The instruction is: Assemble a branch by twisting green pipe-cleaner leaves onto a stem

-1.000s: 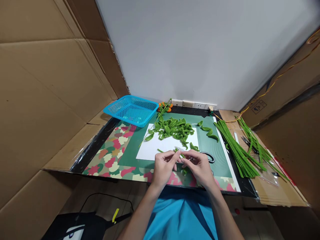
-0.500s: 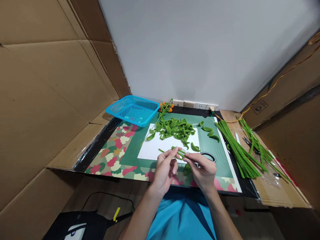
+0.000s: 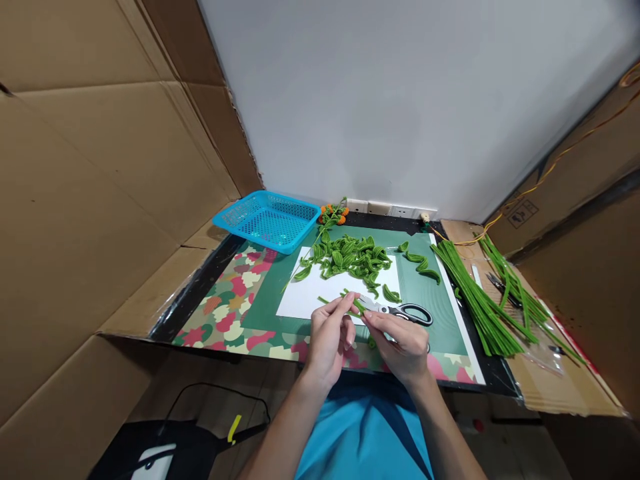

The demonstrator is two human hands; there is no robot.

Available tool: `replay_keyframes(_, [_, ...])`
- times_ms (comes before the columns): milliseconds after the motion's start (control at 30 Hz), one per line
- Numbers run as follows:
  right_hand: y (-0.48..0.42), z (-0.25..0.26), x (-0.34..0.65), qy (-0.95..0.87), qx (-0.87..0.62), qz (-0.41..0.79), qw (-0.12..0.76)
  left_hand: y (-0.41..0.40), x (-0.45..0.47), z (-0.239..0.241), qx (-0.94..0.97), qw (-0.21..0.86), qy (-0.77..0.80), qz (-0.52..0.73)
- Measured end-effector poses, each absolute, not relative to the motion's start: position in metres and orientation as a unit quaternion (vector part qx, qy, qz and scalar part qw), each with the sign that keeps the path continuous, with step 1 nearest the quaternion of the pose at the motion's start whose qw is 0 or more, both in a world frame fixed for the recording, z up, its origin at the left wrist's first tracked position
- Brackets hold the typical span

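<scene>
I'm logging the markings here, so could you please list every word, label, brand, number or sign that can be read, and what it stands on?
No word, brand or number is legible.
Printed sign on the right-hand cardboard panel: a framed mark, too blurred to make out.
Small dark mark on the white object at lower left: too small to read.

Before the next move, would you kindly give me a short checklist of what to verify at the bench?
1. Green piece held: ok, fingertips of the left hand and right hand pinch it.
2. Its ends fastened together: cannot tell, fingers cover part of it.
3. Scissors fully uncovered: not ok, the right hand hides part of them.
4. Leaf pile away from the hands: ok, it lies beyond them.
5. Long stems at hand: ok, bundled on the right.
</scene>
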State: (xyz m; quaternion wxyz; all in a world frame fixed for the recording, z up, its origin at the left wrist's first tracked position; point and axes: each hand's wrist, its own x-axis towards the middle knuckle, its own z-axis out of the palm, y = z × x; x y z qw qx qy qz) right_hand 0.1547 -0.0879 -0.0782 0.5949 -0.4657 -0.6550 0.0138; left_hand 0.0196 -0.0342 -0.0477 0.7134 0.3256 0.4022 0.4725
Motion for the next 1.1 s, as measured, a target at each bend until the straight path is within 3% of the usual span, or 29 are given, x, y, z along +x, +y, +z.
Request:
replay_keyframes(767, [-0.088,-0.088,0.159,-0.569,-0.512,0.086,0.638,-0.035,0.023,-0.052,0.325,0.732,0.390,0.455])
replay_keyframes(1000, [-0.091,-0.081,0.168,-0.612,-0.515,0.083,0.594,-0.031,0.024,-0.061,0.372,0.699,0.387,0.472])
replay_keyframes(1100, [-0.097,-0.071,0.185,-0.654,-0.543,0.079,0.520,-0.029,0.024,-0.064,0.356,0.706,0.382,0.478])
